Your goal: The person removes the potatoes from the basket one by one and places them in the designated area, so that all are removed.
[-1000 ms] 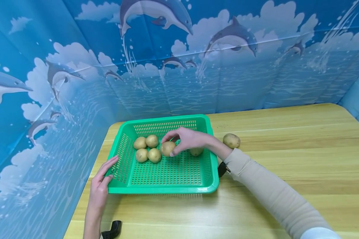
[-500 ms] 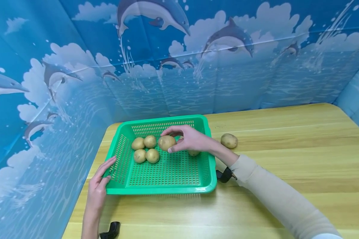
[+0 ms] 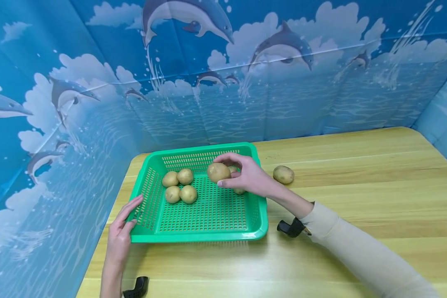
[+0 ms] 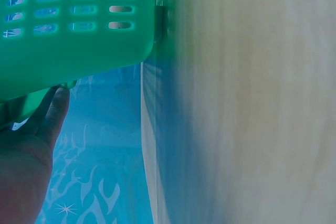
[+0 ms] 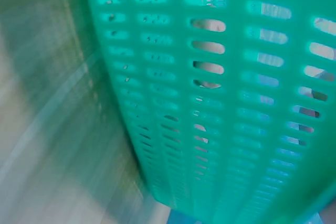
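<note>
In the head view a green plastic basket [image 3: 199,236] with slotted walls stands on the table. My right hand [image 3: 254,177] grips a potato [image 3: 218,172] over the basket, thumb below and fingers behind it. Several potatoes sit in the left part of the basket, such as this near one [image 3: 188,194]. Another potato [image 3: 239,191] shows partly beneath my right hand. My left hand [image 3: 120,236] holds the basket's left rim near the front corner. The left wrist view shows a finger [image 4: 55,114] right at the rim; the right wrist view shows mostly slotted wall [image 5: 226,129].
One potato [image 3: 283,174] lies on the wooden table [image 3: 357,198] just right of the basket. A blue curtain [image 3: 216,116] with dolphins hangs behind the table and along its left side. Black wrist devices [image 3: 292,227] sit at both wrists.
My right hand has lifted slightly and drawn back to the right with the potato in its grip. My left hand stays at the basket's rim.
</note>
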The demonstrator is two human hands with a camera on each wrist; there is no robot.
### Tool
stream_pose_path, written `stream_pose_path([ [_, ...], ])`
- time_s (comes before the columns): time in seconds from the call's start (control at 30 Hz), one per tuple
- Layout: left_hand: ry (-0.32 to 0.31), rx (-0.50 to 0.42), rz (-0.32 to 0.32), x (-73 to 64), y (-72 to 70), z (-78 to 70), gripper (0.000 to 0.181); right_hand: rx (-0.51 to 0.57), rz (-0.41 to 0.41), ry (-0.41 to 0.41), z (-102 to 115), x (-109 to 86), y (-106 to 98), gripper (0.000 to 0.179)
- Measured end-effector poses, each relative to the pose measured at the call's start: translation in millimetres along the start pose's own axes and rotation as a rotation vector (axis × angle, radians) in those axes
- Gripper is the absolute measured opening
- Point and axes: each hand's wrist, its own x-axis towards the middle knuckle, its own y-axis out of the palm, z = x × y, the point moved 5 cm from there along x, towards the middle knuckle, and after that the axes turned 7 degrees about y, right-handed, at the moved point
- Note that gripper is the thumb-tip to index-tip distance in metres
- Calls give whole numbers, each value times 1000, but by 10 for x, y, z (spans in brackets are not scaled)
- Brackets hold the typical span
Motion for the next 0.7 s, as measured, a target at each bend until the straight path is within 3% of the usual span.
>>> stream_pose_path([
  [0.13, 3, 1, 2, 2, 1, 4, 60, -5, -34, 8, 43, -113, -57, 51],
  [0.4, -11, -3, -2, 5, 3, 7, 59, -18, -27, -21, 123, -362, -108, 56],
  [0.7, -16, -7, -12, 4, 6, -4, 59, -65, -83, 22, 91, -598, -287, 55],
])
